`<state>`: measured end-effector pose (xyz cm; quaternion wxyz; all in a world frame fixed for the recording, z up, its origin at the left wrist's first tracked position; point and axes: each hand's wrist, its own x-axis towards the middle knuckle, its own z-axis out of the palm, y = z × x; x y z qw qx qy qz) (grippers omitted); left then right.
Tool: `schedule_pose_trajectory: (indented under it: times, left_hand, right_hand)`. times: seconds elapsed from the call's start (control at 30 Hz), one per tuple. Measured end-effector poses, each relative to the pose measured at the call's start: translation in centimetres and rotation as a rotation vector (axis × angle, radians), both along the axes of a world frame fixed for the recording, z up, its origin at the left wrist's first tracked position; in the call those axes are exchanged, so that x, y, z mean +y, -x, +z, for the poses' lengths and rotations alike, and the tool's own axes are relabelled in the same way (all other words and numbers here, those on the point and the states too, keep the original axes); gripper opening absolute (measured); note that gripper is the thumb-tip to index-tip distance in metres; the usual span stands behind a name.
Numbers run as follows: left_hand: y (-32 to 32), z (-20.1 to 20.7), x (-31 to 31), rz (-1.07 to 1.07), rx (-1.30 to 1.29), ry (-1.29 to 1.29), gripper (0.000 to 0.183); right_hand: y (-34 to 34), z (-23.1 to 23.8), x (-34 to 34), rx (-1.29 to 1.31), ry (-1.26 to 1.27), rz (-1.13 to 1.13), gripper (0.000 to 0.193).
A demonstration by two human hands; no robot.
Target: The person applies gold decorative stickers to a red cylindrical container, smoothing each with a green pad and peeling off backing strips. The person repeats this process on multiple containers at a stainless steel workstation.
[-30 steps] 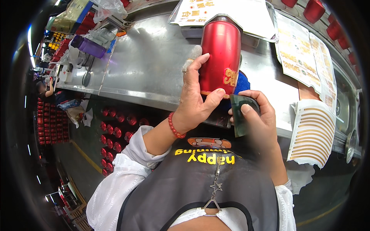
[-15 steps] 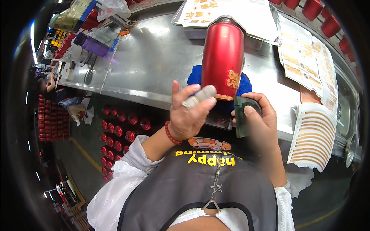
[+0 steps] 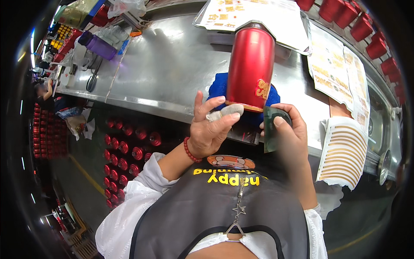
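"Red metal canister (image 3: 251, 64), smooth and cylindrical: what lies left of it?"

"A purple bottle (image 3: 99, 46) toward the steel bench's (image 3: 164, 64) left end, then the left hand (image 3: 208, 134), outer fingers spread. I can't tell whether its thumb and cloth-sheathed finger pinch anything."

"And the canister itself?"

"On a nubby blue towel (image 3: 218, 86) at the bench's front edge."

"Further right?"

"The right hand (image 3: 292, 129), pinching a flat dark-green plate (image 3: 270, 136); then a white sheet (image 3: 345, 149) of slim gold strips, drooping over the front edge."
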<state>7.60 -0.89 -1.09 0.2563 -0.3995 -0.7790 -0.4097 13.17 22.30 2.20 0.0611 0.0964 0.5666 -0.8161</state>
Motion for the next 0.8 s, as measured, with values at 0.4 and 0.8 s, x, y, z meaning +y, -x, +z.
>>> schedule_pose_trajectory:
  times: [0.4,0.8]
  left_hand:
    - [2.5,1.9,3.4,-0.025,-0.561,-0.256,0.061]
    - [2.6,1.8,1.0,-0.033,0.405,0.231,0.017]
  right_hand:
    - [-0.1,-0.4,-0.3,0.019,-0.005,-0.019,0.023]
    - [-0.3,-0.8,0.0,0.035,0.029,-0.037,0.024]
